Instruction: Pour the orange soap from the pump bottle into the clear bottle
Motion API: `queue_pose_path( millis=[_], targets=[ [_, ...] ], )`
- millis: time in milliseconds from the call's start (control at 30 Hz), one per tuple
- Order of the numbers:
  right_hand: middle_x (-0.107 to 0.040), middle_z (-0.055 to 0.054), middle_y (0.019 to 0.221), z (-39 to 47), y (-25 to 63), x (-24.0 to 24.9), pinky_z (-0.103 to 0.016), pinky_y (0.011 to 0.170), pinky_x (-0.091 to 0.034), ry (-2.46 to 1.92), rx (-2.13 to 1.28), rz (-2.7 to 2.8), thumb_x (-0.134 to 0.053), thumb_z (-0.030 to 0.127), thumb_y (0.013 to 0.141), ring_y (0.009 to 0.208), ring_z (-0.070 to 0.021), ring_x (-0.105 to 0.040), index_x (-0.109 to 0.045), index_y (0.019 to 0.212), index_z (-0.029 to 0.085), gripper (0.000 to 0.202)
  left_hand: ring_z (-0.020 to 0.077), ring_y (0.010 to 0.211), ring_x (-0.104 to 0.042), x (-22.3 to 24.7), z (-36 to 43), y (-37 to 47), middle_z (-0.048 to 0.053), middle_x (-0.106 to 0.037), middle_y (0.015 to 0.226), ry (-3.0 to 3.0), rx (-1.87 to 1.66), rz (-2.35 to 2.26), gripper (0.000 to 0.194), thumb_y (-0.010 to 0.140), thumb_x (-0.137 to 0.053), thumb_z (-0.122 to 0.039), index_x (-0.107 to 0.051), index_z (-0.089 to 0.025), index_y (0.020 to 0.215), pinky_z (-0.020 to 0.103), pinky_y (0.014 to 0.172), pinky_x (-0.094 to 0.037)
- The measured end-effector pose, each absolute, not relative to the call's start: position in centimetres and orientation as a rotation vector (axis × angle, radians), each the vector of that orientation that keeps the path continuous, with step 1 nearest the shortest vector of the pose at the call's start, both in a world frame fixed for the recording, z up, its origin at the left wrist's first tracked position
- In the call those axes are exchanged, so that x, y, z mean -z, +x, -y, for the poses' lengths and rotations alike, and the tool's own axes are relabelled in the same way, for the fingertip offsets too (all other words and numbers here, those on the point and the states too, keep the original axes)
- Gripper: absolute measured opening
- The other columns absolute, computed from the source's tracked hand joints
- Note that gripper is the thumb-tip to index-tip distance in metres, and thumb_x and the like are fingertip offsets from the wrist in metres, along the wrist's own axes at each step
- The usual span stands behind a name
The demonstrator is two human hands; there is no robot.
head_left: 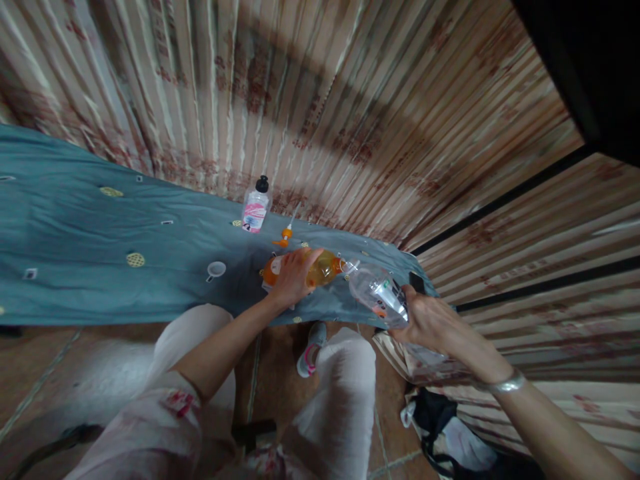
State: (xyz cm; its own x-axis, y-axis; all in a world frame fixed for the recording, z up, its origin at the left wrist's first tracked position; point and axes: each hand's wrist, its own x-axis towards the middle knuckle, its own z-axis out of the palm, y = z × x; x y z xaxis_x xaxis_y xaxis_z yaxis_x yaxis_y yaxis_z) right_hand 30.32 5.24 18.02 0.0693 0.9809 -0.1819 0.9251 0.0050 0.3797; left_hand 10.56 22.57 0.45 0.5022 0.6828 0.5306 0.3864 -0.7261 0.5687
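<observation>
My left hand is wrapped round an orange bottle, which lies nearly level with its neck to the right. My right hand grips a clear plastic bottle with a silver label. The mouths of the two bottles meet or nearly meet; whether liquid passes between them I cannot tell. Behind my left hand an orange pump top with a thin tube lies on the teal cloth. A clear bottle with a pink label and black cap is further back.
A small white round piece rests on the cloth. Pleated, patterned curtains hang behind, crossed by dark bars at the right. A black object is near the cloth's right end. A dark bag is at the lower right.
</observation>
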Motion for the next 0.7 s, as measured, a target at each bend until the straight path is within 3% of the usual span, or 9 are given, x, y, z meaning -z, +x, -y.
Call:
queue_pose_path(
  millis=[700],
  targets=[
    [-0.067, -0.01, 0.066, -5.35, 30.13, -18.15, -0.028, 0.049, -0.031, 1.938, -0.222, -1.884, -0.057, 0.043, 0.075, 0.062, -0.026, -0.068, -0.051, 0.101, 0.008, 0.044, 0.0306, 0.127, -0.045, -0.31, -22.64, 10.67, 0.013, -0.048, 0.134, 2.379, -1.065, -0.904, 0.077, 0.07, -0.069, -0.019, -0.035, -0.021, 0.139, 0.045, 0.103, -0.036]
  ],
)
